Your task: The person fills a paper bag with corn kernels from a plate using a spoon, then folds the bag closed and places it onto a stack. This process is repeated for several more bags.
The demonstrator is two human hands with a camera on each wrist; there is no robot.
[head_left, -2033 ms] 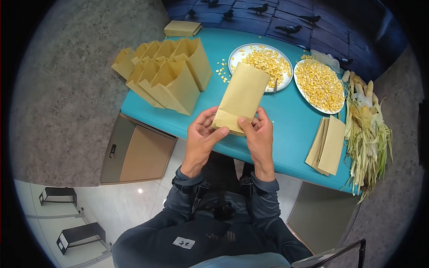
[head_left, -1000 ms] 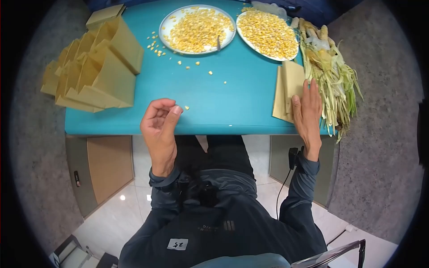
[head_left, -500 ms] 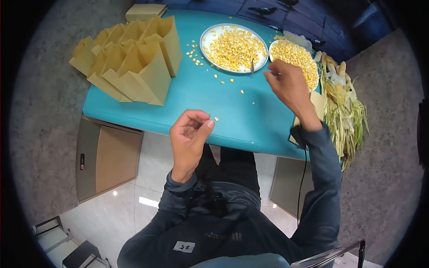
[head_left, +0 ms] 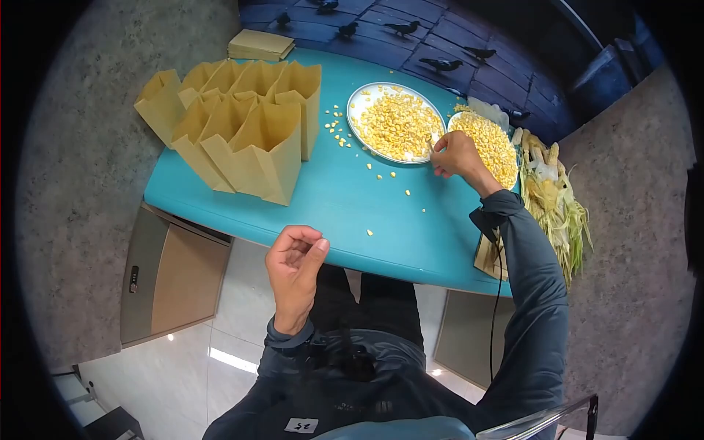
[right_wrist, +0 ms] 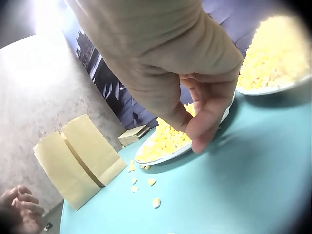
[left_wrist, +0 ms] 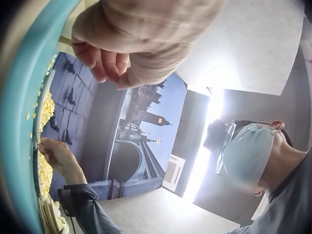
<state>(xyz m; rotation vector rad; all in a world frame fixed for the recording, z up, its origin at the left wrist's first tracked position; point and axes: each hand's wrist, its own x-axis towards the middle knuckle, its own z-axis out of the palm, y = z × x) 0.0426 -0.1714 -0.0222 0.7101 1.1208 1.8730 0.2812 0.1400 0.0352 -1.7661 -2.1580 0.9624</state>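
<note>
over at the table (head_left: 345, 198), the right hand (head_left: 460, 157) pinches a spoon (head_left: 431, 141) by the rim of the corn plate (head_left: 360, 104) nearer the standing paper bags (head_left: 277, 166), while the left hand (head_left: 295, 273) hangs slack, loosely curled, near the front edge

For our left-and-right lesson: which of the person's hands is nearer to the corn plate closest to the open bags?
Right. The right hand is just at the rim of the plate; the left hand is farther off, by the front edge of the table.
</note>
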